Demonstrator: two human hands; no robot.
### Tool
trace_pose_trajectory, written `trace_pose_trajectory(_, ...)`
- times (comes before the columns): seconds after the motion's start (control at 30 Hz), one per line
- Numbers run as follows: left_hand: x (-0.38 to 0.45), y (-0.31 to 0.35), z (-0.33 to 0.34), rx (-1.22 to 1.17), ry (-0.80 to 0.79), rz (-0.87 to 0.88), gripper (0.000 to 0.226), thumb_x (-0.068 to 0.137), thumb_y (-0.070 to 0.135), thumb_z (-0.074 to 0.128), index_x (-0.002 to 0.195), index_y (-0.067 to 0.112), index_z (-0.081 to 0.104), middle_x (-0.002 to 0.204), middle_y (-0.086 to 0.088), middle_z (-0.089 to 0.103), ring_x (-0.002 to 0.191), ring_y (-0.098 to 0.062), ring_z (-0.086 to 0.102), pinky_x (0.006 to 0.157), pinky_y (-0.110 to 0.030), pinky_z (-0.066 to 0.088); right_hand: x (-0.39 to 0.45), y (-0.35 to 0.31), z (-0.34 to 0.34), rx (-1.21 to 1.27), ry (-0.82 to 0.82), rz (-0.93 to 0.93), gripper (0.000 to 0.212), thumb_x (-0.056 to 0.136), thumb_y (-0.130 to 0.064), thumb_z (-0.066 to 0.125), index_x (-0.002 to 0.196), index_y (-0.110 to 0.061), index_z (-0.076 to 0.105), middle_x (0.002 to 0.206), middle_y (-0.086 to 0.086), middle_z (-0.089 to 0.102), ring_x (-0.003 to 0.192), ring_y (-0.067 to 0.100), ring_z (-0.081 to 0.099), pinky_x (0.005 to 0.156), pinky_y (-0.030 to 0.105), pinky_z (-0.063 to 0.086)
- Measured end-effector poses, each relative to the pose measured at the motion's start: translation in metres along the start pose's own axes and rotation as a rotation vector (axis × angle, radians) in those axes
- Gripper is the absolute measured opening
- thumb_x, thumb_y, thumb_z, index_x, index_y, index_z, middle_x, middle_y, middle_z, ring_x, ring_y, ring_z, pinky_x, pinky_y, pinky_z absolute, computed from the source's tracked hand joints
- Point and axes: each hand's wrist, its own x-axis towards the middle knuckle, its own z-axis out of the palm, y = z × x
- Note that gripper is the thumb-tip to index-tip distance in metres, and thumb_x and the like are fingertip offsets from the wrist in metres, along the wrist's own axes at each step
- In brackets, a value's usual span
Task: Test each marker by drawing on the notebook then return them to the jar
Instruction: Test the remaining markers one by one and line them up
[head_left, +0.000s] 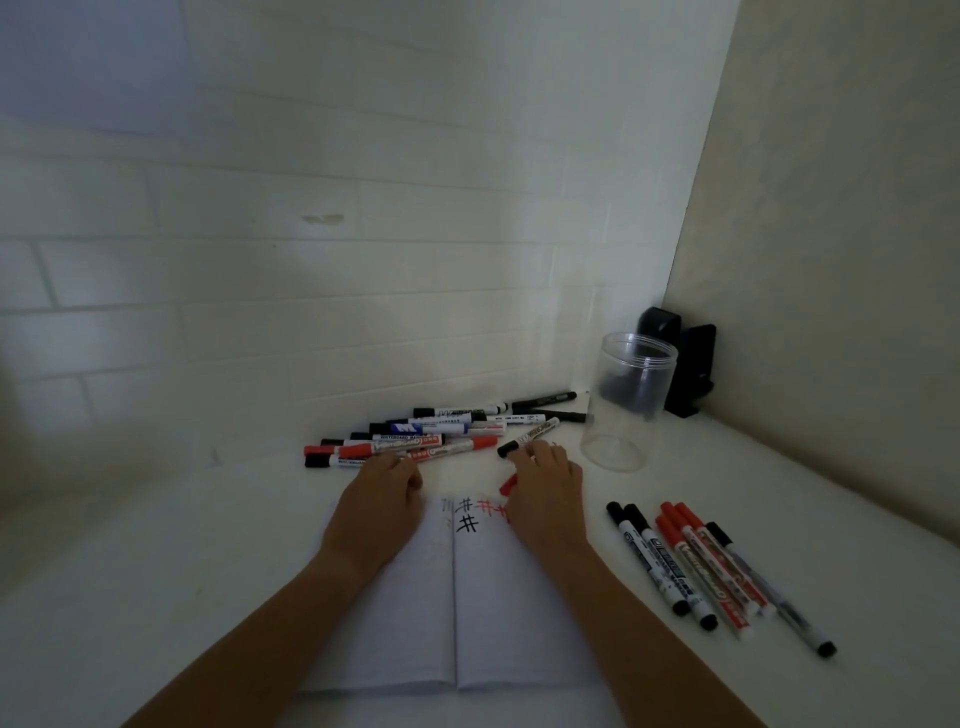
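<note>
Open notebook (467, 597) lies flat on the desk (156, 571), directly in front of the person; 3 hash marks (2 black, 1 red) at the top of its right page read as test strokes. Untested markers appear to be the loose pile (431, 434) beyond the notebook, near the wall; a sorted row of 6 markers (711, 566) lies to the right of the notebook, likely set aside after testing, so return to the jar is not yet done. Clear jar (631, 400) stands upright right of the pile and looks empty of markers. Left hand (382, 506) reaches forward, palm down, fingertips at the near edge of the pile; whether it pinches anything I cannot tell. Right hand (545, 493) is palm down over the notebook's top right corner, fingers curled over a red marker (508, 484) whose end shows at its left; fingertips touch a black-capped marker (527, 435). Grip firmness is uncertain.
</note>
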Motion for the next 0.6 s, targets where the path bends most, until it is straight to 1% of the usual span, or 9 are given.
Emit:
trace_pose_trajectory(0.07,0.000,-0.001,0.001,-0.009,0.002,-0.005,0.010,0.095,0.011,0.055,0.093,0.017,0.063,0.099,0.003,0.058,0.090,-0.011,0.050,0.078,-0.023,0.047,-0.001,0.003,0.002,-0.017,0.008,-0.017,0.038,0.087,-0.018,0.064,0.123,-0.027,0.066,0.132,-0.004,0.056,0.127,0.021,0.045,0.110,0.040,0.027)
trace_pose_trajectory(0.17,-0.001,0.000,0.000,-0.030,0.014,0.007,0.011,0.093,0.010,0.055,0.093,0.017,0.064,0.098,0.003,0.058,0.088,-0.011,0.052,0.079,-0.031,0.053,0.002,-0.001,0.004,0.007,0.170,-0.100,0.020,0.089,-0.022,0.062,0.107,-0.027,0.067,0.114,-0.006,0.064,0.115,0.020,0.058,0.115,0.047,0.020)
trace_pose_trajectory(0.23,0.000,0.003,-0.002,-0.035,0.049,0.042,0.013,0.091,0.012,0.056,0.099,0.016,0.066,0.101,0.002,0.060,0.090,-0.013,0.056,0.080,-0.028,0.052,0.002,-0.009,0.003,0.001,0.220,-0.206,0.029,0.086,-0.022,0.066,0.115,-0.025,0.061,0.103,-0.007,0.067,0.105,0.016,0.062,0.115,0.052,0.027)
trace_pose_trajectory(0.27,0.000,0.005,-0.004,-0.034,0.067,0.074,0.017,0.090,0.016,0.056,0.103,0.016,0.067,0.104,0.001,0.061,0.093,-0.013,0.057,0.082,-0.025,0.050,0.000,-0.015,0.002,0.007,0.214,-0.263,0.035,0.085,-0.019,0.069,0.118,-0.025,0.060,0.098,-0.008,0.068,0.099,0.015,0.064,0.110,0.048,0.036)
trace_pose_trajectory(0.3,0.000,0.007,-0.006,-0.040,0.074,0.111,0.023,0.090,0.021,0.054,0.109,0.017,0.066,0.108,0.001,0.062,0.097,-0.014,0.058,0.084,-0.023,0.047,-0.003,-0.021,0.000,0.028,0.210,-0.307,0.036,0.085,-0.016,0.071,0.118,-0.025,0.060,0.093,-0.008,0.066,0.091,0.016,0.065,0.098,0.038,0.045)
trace_pose_trajectory(0.37,-0.001,0.012,-0.010,-0.081,0.058,0.182,0.035,0.088,0.031,0.053,0.119,0.017,0.063,0.114,0.001,0.061,0.103,-0.014,0.056,0.088,-0.024,0.043,-0.009,-0.030,-0.004,0.079,0.211,-0.354,0.027,0.089,-0.014,0.069,0.113,-0.023,0.061,0.086,-0.005,0.062,0.078,0.017,0.061,0.067,0.025,0.043)
trace_pose_trajectory(0.4,-0.001,0.013,-0.011,-0.111,0.045,0.204,0.038,0.088,0.034,0.055,0.122,0.018,0.062,0.117,0.002,0.060,0.105,-0.013,0.055,0.090,-0.024,0.043,-0.012,-0.031,-0.006,0.086,0.224,-0.360,0.021,0.091,-0.015,0.066,0.110,-0.023,0.062,0.084,-0.004,0.060,0.074,0.017,0.058,0.060,0.025,0.039)
trace_pose_trajectory(0.5,-0.001,0.015,-0.012,-0.149,0.009,0.257,0.040,0.093,0.039,0.054,0.130,0.022,0.059,0.121,0.006,0.059,0.108,-0.009,0.053,0.094,-0.022,0.043,-0.023,-0.028,-0.012,0.042,0.272,-0.393,0.006,0.096,-0.023,0.058,0.102,-0.022,0.060,0.081,-0.005,0.057,0.068,0.015,0.054,0.057,0.025,0.034)
trace_pose_trajectory(0.6,0.001,0.014,-0.010,-0.122,-0.037,0.375,0.030,0.100,0.037,0.046,0.117,0.023,0.067,0.109,0.007,0.063,0.098,-0.009,0.056,0.085,-0.024,0.047,-0.035,-0.020,-0.010,0.041,0.227,-0.371,0.013,0.097,-0.035,0.053,0.097,-0.024,0.060,0.079,-0.006,0.057,0.065,0.014,0.054,0.053,0.026,0.037)
